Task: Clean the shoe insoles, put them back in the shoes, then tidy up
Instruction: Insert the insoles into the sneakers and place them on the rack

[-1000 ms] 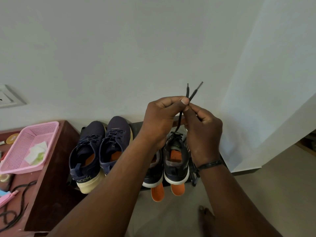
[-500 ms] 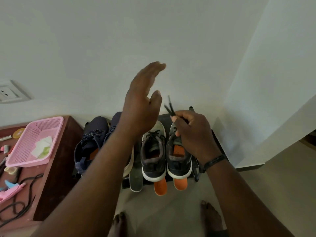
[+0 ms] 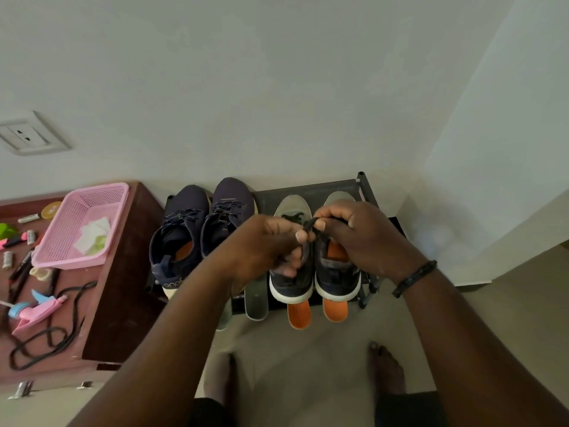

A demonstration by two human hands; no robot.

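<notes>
Two dark grey shoes with white soles stand side by side on a black shoe rack (image 3: 363, 183): the left one (image 3: 289, 286) and the right one (image 3: 337, 280), which shows an orange insole (image 3: 334, 251) inside. Both my hands hover over them and hold a black shoelace (image 3: 308, 232). My left hand (image 3: 264, 251) grips the lace with curled fingers. My right hand (image 3: 363, 235) pinches it just above the right shoe. A navy pair (image 3: 197, 235) with orange insoles sits to the left on the same rack.
Orange insoles or soles (image 3: 317, 312) and a grey sole (image 3: 255, 303) poke out from the lower shelf. At left, a brown table (image 3: 123, 288) carries a pink basket (image 3: 83, 226), a pink spray bottle (image 3: 37, 312), a loose black lace (image 3: 46, 340) and small items. My bare feet stand on the floor.
My left hand, raised and open half a second ago, has dropped onto the lace. Both hands have come down from chest height to just above the grey shoes.
</notes>
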